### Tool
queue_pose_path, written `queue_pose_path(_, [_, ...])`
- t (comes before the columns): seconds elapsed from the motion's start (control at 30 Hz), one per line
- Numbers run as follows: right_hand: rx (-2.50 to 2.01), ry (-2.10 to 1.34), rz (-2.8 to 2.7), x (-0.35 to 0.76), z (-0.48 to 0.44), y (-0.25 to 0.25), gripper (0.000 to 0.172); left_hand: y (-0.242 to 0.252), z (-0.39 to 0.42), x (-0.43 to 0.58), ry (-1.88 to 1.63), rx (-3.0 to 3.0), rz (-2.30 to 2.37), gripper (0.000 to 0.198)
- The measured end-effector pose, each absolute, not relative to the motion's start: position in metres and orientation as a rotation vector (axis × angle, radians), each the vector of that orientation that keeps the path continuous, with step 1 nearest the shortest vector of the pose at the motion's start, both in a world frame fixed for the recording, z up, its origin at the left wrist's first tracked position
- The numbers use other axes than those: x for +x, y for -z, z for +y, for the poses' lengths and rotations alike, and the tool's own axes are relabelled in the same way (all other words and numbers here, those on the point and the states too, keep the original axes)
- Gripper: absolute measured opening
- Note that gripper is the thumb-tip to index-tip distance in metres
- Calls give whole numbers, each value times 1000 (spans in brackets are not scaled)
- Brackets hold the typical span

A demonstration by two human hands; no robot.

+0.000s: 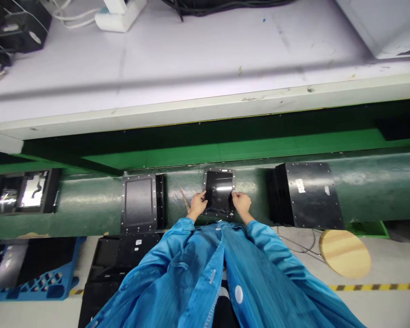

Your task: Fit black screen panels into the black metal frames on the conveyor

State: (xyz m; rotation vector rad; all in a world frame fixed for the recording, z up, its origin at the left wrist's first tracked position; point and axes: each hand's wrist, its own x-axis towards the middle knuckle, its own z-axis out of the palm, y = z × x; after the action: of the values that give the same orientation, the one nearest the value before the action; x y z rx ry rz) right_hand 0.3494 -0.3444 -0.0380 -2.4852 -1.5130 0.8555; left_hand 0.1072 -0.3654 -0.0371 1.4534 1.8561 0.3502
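A glossy black screen panel (220, 191) lies in a dark tray with studs along its rim (219, 170), on the green bench in front of me. My left hand (197, 204) is at the panel's left edge, its thumb and fingers closed against it. My right hand (242, 202) pinches the right edge about level with the left hand. A bright streak of light reflects across the panel. The undersides of my fingers are hidden. A thin brownish strip (184, 199) stands out just left of my left hand.
Stacked black trays (138, 202) stand left on the green bench (89, 200), another stack (310, 196) right. Farther left is a tray with shiny panels (22, 193). A white shelf (198, 68) overhangs ahead. A round wooden stool (345, 253) and a blue pallet (54, 284) are below.
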Motion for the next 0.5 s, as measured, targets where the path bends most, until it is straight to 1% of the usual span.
queue_pose_path(0.07, [-2452, -867, -1524, 356, -346, 40, 38, 35, -371, 106, -321, 1477, 1912, 68])
queue_pose_path(0.13, [-2411, -895, -1557, 361, -356, 46, 30, 31, -378, 105, -217, 1449, 2019, 81])
queue_pose_path(0.17, [-2392, -931, -1586, 364, -362, 49, 32, 30, -382, 105, -139, 1432, 2050, 83])
queue_pose_path(0.2, [-2384, -983, -1618, 365, -370, 53, 39, 28, -386, 105, -55, 1422, 2054, 80])
queue_pose_path(0.27, [-2391, -1116, -1674, 368, -384, 58, 52, 26, -393, 106, 99, 1421, 2007, 61])
queue_pose_path(0.3, [-2397, -1173, -1689, 369, -391, 58, 54, 25, -396, 107, 156, 1434, 1978, 50])
queue_pose_path(0.37, [-2403, -1235, -1695, 371, -401, 54, 52, 23, -402, 108, 243, 1466, 1943, 35])
queue_pose_path(0.43, [-2389, -1265, -1701, 373, -408, 47, 48, 22, -406, 107, 326, 1505, 1900, 31])
queue_pose_path(0.5, [-2375, -1289, -1726, 377, -412, 42, 48, 26, -405, 106, 435, 1515, 1831, 38])
